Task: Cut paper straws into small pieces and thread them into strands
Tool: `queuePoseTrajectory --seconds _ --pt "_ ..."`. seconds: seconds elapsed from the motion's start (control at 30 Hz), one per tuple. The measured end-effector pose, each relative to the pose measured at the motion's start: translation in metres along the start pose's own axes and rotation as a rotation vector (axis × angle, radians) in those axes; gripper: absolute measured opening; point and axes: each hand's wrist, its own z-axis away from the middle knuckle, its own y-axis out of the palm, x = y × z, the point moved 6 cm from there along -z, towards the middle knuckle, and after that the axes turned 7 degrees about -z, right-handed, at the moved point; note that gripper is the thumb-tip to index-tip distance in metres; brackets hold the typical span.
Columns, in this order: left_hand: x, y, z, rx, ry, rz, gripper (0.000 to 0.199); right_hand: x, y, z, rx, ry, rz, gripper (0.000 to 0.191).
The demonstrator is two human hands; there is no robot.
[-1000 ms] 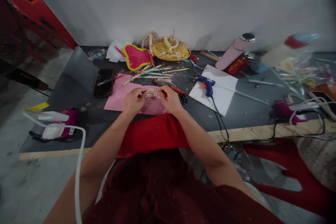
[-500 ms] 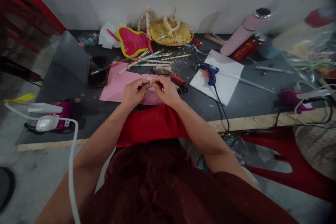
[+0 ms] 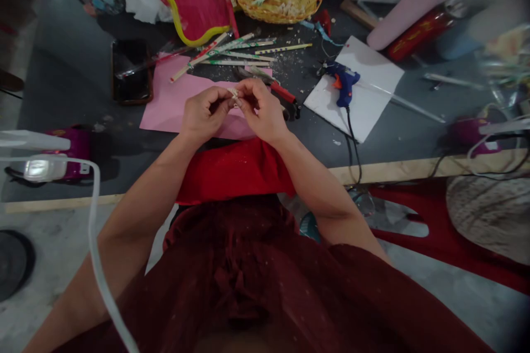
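A small cream-coloured piece with a ridged, knobbly surface [image 3: 234, 94] is pinched between the fingertips of both hands. My left hand [image 3: 207, 113] grips it from the left, thumb and forefinger pressed together. From the right, my right hand [image 3: 263, 110] closes its thumb and fingers on the same piece. Its lower part is hidden by the fingers. Beneath the hands lies a sheet of pink paper [image 3: 165, 107]. Just beyond the right hand, pliers with red handles [image 3: 284, 92] rest on the table, partly covered. A red cloth [image 3: 236, 171] spreads over the lap.
Several patterned sticks [image 3: 236, 52] lie among crumbs behind the hands. A blue glue gun [image 3: 344, 83] rests on a white sheet [image 3: 360, 118]. A wicker basket [image 3: 265, 11], a phone [image 3: 131, 71], a pink flask [image 3: 414, 3] and a white cable [image 3: 97, 242] stand or lie around.
The view has tipped downward and come closer, so the table sits higher in the picture. Both hands have lifted slightly together, and the cream piece shows more clearly between the fingertips.
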Motion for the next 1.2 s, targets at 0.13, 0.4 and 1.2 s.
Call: queuePoseTrajectory --seconds 0.13,0.4,1.2 --pt "-0.003 -0.001 0.001 0.005 0.010 -0.013 0.017 -0.004 -0.001 -0.001 0.009 0.041 0.035 0.018" --pt "-0.002 -0.002 0.001 -0.002 0.017 -0.040 0.020 -0.002 -0.001 -0.002 0.041 -0.036 0.107 0.035" --pt "-0.003 0.004 0.001 0.091 0.067 -0.104 0.020 -0.014 -0.004 -0.001 0.052 -0.046 0.172 0.028"
